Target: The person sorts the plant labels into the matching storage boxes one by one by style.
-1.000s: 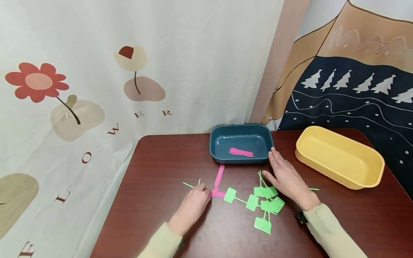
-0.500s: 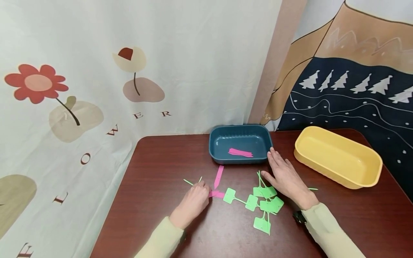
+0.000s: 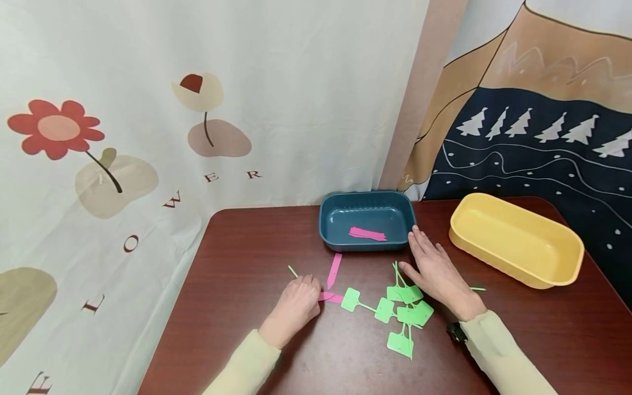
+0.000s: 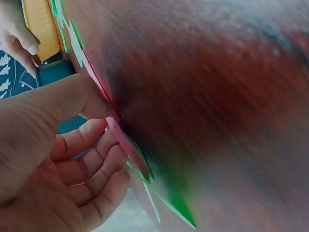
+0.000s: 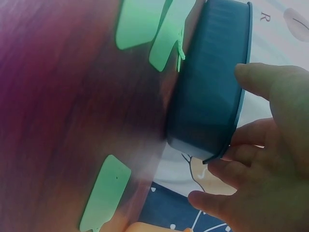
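My left hand is low over the table, left of the middle. In the left wrist view its thumb and forefinger pinch a pink plant label, with a green label beneath. Other pink labels lie to the right of these fingertips, and one pink pointed label points toward me below the blue bin. My right hand has straight fingers, their tips at the right end of the dark blue bin. Its thumb is beside several green T-shaped plant labels spread on the table.
A small stack of pink labels lies inside the blue bin. At the right stands a yellow bin. The tip of a green label shows behind my right wrist. A printed curtain hangs along the table's back edge.
My left hand has shifted slightly up the table, and one of the two green tips behind it has gone from sight. The right hand stays by the blue bin.
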`<state>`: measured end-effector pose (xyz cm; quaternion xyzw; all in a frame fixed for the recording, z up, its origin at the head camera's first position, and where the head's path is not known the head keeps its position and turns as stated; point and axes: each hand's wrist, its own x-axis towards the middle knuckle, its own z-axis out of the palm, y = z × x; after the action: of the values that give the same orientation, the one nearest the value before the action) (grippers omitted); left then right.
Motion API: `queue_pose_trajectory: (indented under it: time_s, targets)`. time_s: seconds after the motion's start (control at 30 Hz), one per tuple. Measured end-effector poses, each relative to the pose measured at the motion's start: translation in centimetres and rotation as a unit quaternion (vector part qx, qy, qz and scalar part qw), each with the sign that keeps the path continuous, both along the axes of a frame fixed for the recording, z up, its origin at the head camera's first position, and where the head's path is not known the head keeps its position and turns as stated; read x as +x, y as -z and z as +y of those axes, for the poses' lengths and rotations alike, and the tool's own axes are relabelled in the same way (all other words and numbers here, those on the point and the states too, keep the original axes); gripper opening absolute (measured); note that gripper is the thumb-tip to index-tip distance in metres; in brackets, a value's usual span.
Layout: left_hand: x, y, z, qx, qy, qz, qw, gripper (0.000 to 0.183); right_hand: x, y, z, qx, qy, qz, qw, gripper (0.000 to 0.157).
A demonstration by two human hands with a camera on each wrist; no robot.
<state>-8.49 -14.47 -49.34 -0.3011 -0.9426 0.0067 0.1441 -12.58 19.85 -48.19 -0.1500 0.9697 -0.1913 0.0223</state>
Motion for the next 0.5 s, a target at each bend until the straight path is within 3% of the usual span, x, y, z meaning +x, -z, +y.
queue_pose_trajectory:
  time_s: [0.2,0.5]
  targets:
    - [0.0,-0.4,-0.2,0.020,0.006,0.013,0.9997,0.014,0.0,-0.1,-0.1,0.002,-0.001,-0.002,1.000,0.084]
    - [-0.3,-2.1,0.3,0.089,0.029,-0.011,0.9956,0.020,0.0,-0.1,-0.2,0.005,0.001,-0.002,1.000,0.086]
